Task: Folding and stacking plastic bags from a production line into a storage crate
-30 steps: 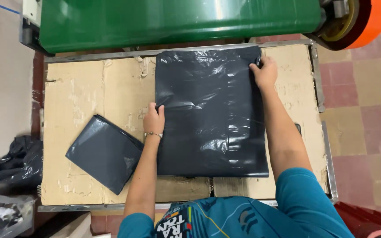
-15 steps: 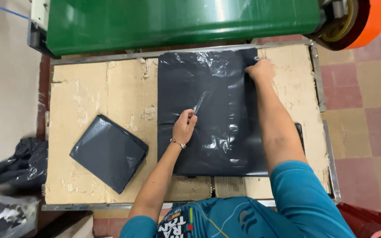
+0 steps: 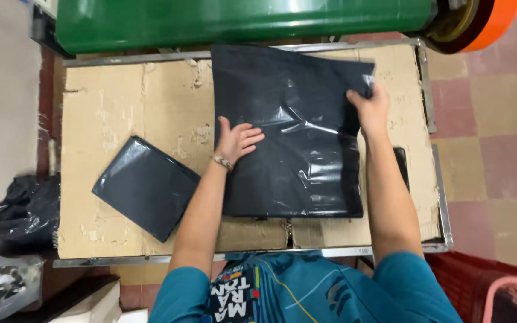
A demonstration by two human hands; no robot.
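- Left hand (image 3: 237, 139) flat, fingers spread, pressing left edge of large black plastic bag (image 3: 297, 161).
- Right hand (image 3: 371, 107) pinching bag's upper right corner.
- Bag flat on cardboard-covered worktop (image 3: 121, 107), below green machine (image 3: 240, 21).
- Smaller folded dark bag (image 3: 145, 185) lying apart, left.

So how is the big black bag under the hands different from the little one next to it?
The big black bag looks much larger than the small folded bag. The big black bag lies nearly square to the cardboard table top; the small folded bag sits turned at an angle. The left hand presses on the big black bag and the right hand pinches its edge; nobody touches the small folded bag. Both are dark, shiny plastic.
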